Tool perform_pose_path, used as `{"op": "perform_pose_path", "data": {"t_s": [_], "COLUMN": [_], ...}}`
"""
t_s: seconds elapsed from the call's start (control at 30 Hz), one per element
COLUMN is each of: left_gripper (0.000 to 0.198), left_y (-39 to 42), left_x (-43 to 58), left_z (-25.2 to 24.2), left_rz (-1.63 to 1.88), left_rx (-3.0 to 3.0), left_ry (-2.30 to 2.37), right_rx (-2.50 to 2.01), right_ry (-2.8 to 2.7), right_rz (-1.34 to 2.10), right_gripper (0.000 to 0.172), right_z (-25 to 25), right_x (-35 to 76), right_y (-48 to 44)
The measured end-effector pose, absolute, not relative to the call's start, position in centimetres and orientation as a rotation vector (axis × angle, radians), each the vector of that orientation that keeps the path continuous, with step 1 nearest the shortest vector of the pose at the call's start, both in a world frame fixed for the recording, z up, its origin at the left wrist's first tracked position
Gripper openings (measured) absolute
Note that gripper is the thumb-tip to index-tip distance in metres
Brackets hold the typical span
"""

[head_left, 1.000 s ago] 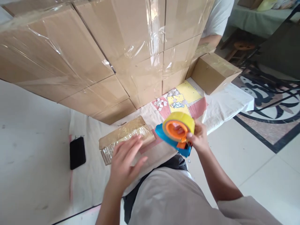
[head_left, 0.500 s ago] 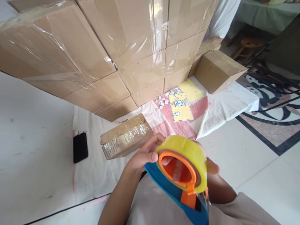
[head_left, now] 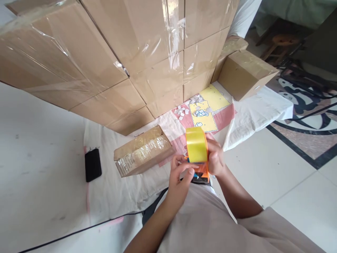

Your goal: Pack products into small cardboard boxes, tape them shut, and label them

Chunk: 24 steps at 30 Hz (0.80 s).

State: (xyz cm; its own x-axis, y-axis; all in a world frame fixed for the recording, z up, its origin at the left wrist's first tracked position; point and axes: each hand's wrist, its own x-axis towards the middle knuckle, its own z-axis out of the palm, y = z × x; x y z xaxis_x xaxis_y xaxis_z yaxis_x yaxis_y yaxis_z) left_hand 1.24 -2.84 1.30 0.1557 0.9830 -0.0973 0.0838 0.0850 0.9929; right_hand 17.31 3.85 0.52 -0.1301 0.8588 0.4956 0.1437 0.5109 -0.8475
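A tape dispenser (head_left: 202,169) with a roll of yellowish packing tape (head_left: 196,144) is held upright in front of my body; its parts are orange and blue. My right hand (head_left: 216,160) grips its right side. From the left, my left hand (head_left: 180,181) has its fingers bent against the lower front of the dispenser, thumb and forefinger close together by the cutter end. Whether a tape end lies between them is too small to tell. Left of my hands, a taped cardboard box (head_left: 143,151) lies on the cloth-covered table (head_left: 110,200).
Large stacked cartons (head_left: 155,66) bound with clear tape rise along the far side. Yellow sheets (head_left: 206,119) and white paper scraps (head_left: 181,111) lie before them. A black phone (head_left: 93,165) is at left, another box (head_left: 246,74) at right, with a person's white sleeve (head_left: 243,17) behind.
The dispenser has moved away from my body and turned, so the roll now shows its outer face. My left hand has shifted from the roll's side to the dispenser's lower front.
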Motion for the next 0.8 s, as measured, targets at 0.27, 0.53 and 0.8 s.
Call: {"op": "perform_pose_path", "data": {"t_s": [0.27,0.53,0.8], "left_gripper": [0.023,0.022,0.028], "left_y": [-2.8,-2.5,-1.7], "left_x": [1.3,1.7,1.3], "left_z": [0.2,1.3,1.8], "left_rz": [1.030,0.968,0.861], "left_rx": [1.126,1.081,0.971], "left_ry": [1.201,1.312,1.205], "right_rx": [-0.753,-0.887,-1.057], "right_ry": [-1.628,-1.600,-1.349], "right_rz": [1.060,0.423,0.303], "right_gripper": [0.063,0.053,0.059], "right_z": [-0.7,-3.3,-3.2], "right_x": [16.4,17.2,17.9], "right_y": [2.9,5.6,8.3]}}
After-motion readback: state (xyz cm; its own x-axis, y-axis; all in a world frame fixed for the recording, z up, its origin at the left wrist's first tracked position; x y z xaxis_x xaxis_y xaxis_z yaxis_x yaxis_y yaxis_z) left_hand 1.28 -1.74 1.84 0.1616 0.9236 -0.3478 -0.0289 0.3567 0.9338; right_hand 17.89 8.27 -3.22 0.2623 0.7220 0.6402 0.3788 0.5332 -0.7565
